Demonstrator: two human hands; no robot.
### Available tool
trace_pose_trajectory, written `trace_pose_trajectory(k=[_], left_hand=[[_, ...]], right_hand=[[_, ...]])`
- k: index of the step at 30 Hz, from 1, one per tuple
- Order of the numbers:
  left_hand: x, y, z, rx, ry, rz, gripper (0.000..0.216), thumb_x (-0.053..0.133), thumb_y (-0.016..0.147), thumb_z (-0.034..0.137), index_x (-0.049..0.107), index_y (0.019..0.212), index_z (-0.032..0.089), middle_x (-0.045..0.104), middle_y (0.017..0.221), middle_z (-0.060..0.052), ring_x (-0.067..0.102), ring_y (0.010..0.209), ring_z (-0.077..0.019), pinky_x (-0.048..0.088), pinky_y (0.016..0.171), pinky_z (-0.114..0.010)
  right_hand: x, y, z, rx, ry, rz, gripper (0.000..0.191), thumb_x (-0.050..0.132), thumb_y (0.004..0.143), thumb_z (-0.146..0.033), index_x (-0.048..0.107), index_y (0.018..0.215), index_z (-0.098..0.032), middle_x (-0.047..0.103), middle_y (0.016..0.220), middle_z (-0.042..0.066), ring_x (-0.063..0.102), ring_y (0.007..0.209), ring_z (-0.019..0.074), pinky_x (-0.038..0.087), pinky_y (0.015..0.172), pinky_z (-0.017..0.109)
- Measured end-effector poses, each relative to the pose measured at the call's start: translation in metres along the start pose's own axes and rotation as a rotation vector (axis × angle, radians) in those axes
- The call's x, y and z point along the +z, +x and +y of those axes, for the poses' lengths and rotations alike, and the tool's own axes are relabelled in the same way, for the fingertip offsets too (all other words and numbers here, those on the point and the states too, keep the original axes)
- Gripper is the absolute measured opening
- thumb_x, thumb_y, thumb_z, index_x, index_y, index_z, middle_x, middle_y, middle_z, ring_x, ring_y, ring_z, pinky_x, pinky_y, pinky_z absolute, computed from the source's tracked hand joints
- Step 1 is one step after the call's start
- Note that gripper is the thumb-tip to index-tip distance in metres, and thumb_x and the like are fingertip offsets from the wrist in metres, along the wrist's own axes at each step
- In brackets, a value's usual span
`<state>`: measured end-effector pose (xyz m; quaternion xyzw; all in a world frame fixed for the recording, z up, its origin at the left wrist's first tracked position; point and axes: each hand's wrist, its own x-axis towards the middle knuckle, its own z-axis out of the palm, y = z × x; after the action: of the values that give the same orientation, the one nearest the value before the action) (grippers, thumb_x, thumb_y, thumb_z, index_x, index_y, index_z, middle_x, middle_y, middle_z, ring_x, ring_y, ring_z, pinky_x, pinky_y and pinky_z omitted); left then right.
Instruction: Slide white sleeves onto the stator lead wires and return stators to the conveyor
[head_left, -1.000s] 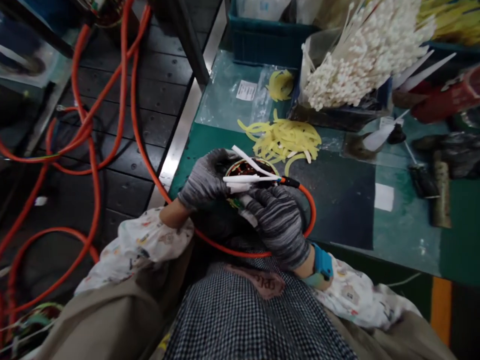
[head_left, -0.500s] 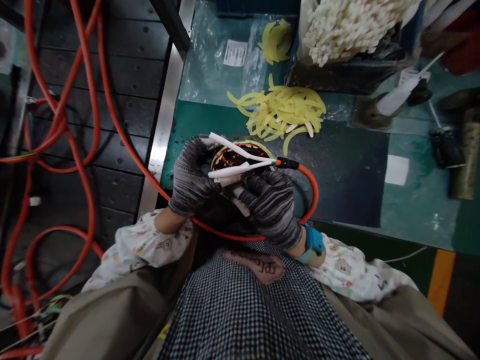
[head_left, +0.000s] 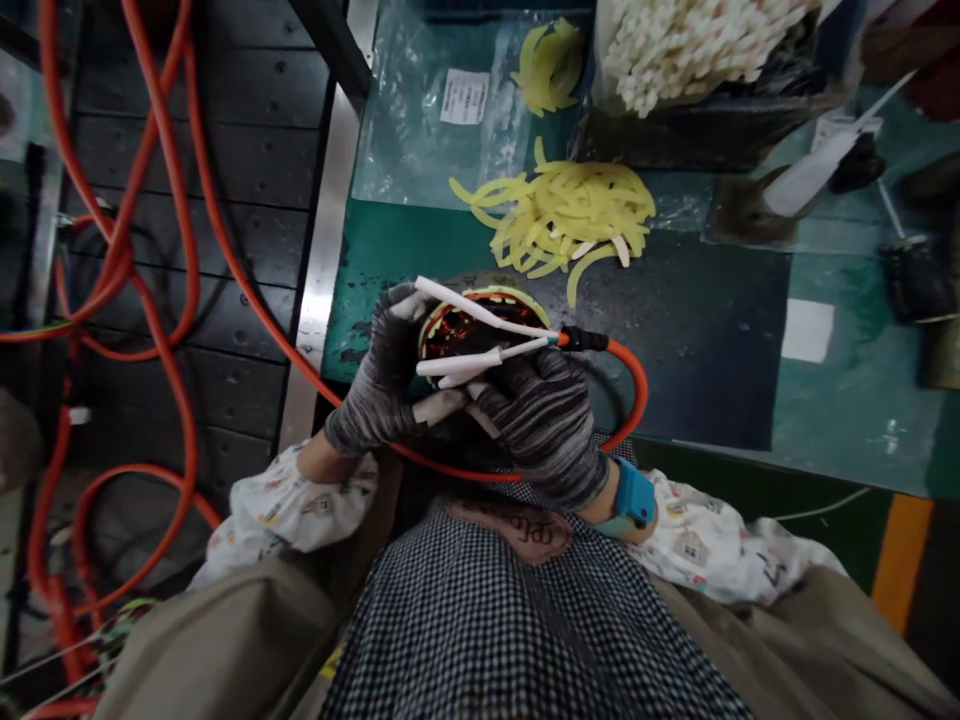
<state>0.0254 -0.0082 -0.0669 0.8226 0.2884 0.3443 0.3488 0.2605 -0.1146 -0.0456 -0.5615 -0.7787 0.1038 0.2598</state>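
A round motor stator [head_left: 469,325] with copper windings and a yellow-green rim sits at the near edge of the green bench. My left hand [head_left: 382,375], in a grey striped glove, is wrapped round its left side. My right hand [head_left: 544,420], gloved the same way, is closed over its near right side, fingers pressed on white sleeved leads [head_left: 480,335]. These leads run across the stator's top to a black joint on an orange cable [head_left: 630,385], which loops round behind my right hand.
A heap of short yellow tubes [head_left: 566,220] lies just beyond the stator. A bin of white cable ties [head_left: 697,45] stands at the back. Dark tools [head_left: 911,280] lie at the right. Orange cables [head_left: 142,250] hang over the dark floor on the left.
The view has shifted, so the bench things sit higher in the frame. My left hand has slid lower down the stator's left side, and the white leads have spread apart a little.
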Motion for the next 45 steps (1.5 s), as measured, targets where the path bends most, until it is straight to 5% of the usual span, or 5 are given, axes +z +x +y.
trace_pose_trajectory(k=[4,7,11,24,45], left_hand=[[0.010,-0.011,-0.007,0.065,0.116,0.025,0.093,0.068,0.118,0.072,0.024,0.195,0.042,0.043,0.195,-0.014,0.045,0.183,-0.0458,0.047,0.151,-0.071],[0.031,-0.009,-0.001,0.108,0.175,0.074,0.098,0.061,0.120,0.074,0.015,0.197,0.035,0.040,0.195,-0.020,0.041,0.185,-0.0467,0.043,0.153,-0.070],[0.049,0.003,0.016,0.135,0.194,0.097,0.096,0.056,0.122,0.074,0.015,0.198,0.031,0.045,0.190,-0.022,0.046,0.180,-0.0457,0.041,0.153,-0.068],[0.035,0.016,0.032,0.161,0.263,-0.049,0.094,0.044,0.124,0.073,0.009,0.198,0.027,0.047,0.187,-0.023,0.047,0.180,-0.0451,0.041,0.152,-0.067],[0.057,0.047,0.073,-0.094,0.170,-0.011,0.084,0.079,0.113,0.043,0.044,0.187,0.026,0.050,0.192,-0.016,0.049,0.182,-0.0439,0.050,0.152,-0.067]], right_hand=[[-0.017,-0.010,0.012,-0.165,-0.002,0.253,0.031,0.066,0.121,-0.021,0.090,0.134,-0.036,0.094,0.129,0.000,0.086,0.113,0.0248,0.077,0.105,0.042],[-0.024,-0.015,0.024,-0.039,-0.053,0.392,0.042,0.077,0.117,-0.024,0.078,0.155,-0.042,0.087,0.152,0.000,0.081,0.143,0.0305,0.067,0.130,0.053],[-0.021,-0.012,0.045,0.143,0.100,0.249,0.079,0.073,0.118,-0.050,0.044,0.189,-0.034,0.068,0.180,0.013,0.059,0.172,0.0451,0.050,0.146,0.074],[-0.021,-0.015,0.068,0.078,0.257,0.125,0.105,0.076,0.111,-0.069,0.019,0.196,-0.049,0.052,0.191,0.010,0.059,0.171,0.0503,0.051,0.141,0.082],[-0.047,-0.018,0.117,-0.007,0.309,0.014,0.054,0.086,0.110,-0.047,0.077,0.163,-0.044,0.053,0.192,0.008,0.058,0.173,0.0455,0.053,0.142,0.079]])
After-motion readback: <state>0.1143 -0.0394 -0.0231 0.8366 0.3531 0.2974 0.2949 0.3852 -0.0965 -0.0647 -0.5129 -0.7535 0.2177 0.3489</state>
